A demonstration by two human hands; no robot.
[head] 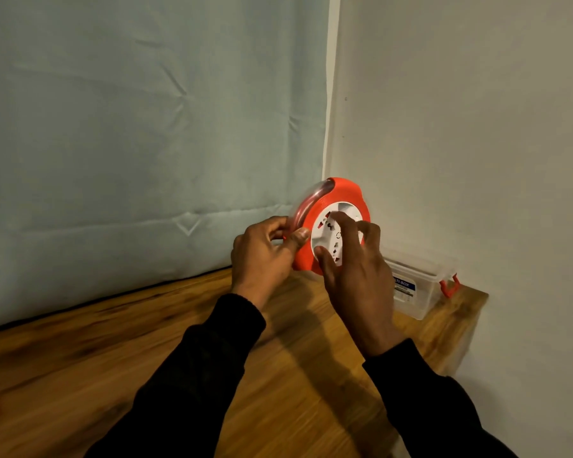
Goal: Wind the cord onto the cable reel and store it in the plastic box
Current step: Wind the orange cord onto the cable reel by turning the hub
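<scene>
Orange-red plastic forms the body of the cable reel point(333, 193), which is held upright in the air above the far right part of the wooden table point(146, 345), lifted off its surface and tilted so that its white socket face point(325, 234) is turned toward the camera. The left hand point(262, 256) is clamped on the reel's left rim: the thumb is laid on the orange front and the curled fingers are wrapped behind the clear back disc. Through that disc a few turns of red cord point(303, 211) can be seen, wound inside the reel. The right hand point(358, 276) is spread over the socket face with its fingers only slightly bent; the fingertips are pressed on the upper part and the thumb on the lower edge – nothing is enclosed by it. The plastic box point(414, 294) – clear, with a blue label and a red latch point(449, 285) – is set at the far right corner of the table, against the pale wall point(460, 127), just behind the right hand and apart from the reel. A pale blue cloth point(146, 127) is hung along the table's far edge. Both forearms are covered by dark sleeves point(196, 375). A blurred orange patch at the table's left edge cannot be identified.
</scene>
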